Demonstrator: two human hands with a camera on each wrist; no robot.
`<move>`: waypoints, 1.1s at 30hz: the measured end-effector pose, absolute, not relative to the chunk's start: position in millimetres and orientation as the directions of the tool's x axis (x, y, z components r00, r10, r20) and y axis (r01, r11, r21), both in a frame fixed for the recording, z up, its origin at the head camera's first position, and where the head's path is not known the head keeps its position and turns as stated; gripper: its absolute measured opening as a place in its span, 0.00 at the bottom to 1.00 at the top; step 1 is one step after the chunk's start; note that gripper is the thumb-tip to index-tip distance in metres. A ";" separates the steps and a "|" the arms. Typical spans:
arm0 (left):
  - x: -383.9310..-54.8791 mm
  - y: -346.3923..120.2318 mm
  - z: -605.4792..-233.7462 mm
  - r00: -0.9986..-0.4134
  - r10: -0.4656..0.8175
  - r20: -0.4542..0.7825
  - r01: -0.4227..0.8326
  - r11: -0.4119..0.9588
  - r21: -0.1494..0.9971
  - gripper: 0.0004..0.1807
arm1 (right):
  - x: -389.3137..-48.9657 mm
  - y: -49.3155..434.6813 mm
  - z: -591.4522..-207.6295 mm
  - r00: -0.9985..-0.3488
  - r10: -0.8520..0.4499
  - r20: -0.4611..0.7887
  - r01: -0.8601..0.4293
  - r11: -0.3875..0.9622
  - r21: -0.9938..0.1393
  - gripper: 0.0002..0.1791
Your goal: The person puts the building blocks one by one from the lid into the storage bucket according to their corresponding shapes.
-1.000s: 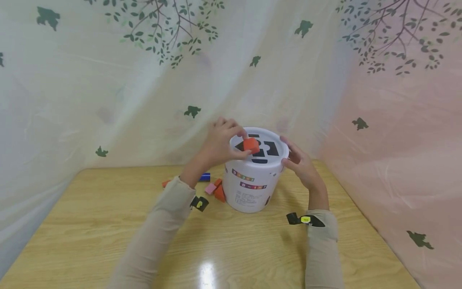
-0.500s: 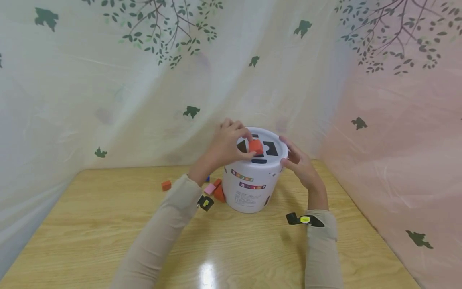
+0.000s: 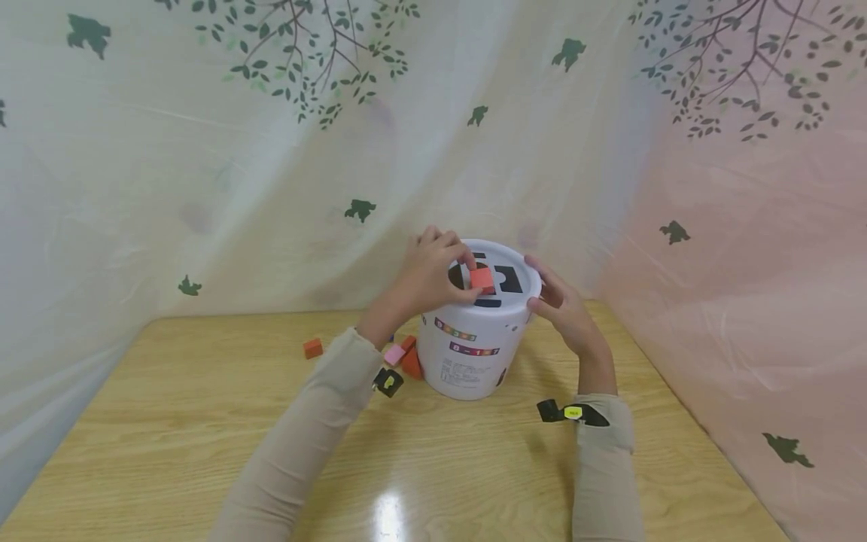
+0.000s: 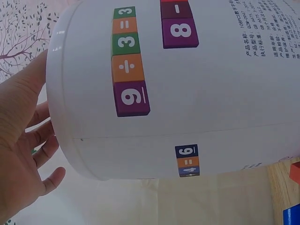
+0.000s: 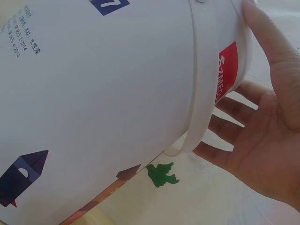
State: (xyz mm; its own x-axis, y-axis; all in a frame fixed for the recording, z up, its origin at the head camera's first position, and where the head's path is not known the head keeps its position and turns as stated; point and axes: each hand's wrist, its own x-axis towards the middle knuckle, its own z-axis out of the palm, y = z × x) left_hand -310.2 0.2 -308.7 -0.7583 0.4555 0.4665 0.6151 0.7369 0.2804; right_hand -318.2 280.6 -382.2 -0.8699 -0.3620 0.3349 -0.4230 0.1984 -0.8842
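Observation:
A white bucket printed with coloured sums stands on the table, its lid cut with black shaped holes. Over the lid my left hand pinches an orange-red block between thumb and fingers, the block overlapping the holes near the middle. In the left wrist view the bucket's rim hides that block and the fingertips. My right hand holds the bucket's right side, thumb at the rim. Seen from the right wrist, its fingers lie round the wall beside the white handle.
Left of the bucket lie a pink block, an orange-red triangular block and a small orange one behind. A blue block is partly hidden there. Another orange block lies farther left. A patterned curtain hangs behind the table.
My left hand has moved right and slightly down over the lid with the orange-red block, and the block's tilt has changed. The right hand stays on the bucket.

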 end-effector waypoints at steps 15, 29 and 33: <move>-311.1 1.4 -312.0 -0.772 0.445 0.454 0.608 0.726 0.321 0.19 | -318.7 279.3 -382.9 -0.871 -0.354 0.342 -0.426 0.196 -0.883 0.40; -309.3 -2.7 -315.4 -0.756 0.427 0.497 0.623 0.702 0.344 0.20 | -319.5 278.7 -383.4 -0.868 -0.357 0.345 -0.428 0.183 -0.885 0.40; -308.6 -9.2 -316.5 -0.743 0.398 0.538 0.631 0.685 0.365 0.19 | -320.6 280.0 -384.0 -0.871 -0.356 0.338 -0.422 0.191 -0.886 0.40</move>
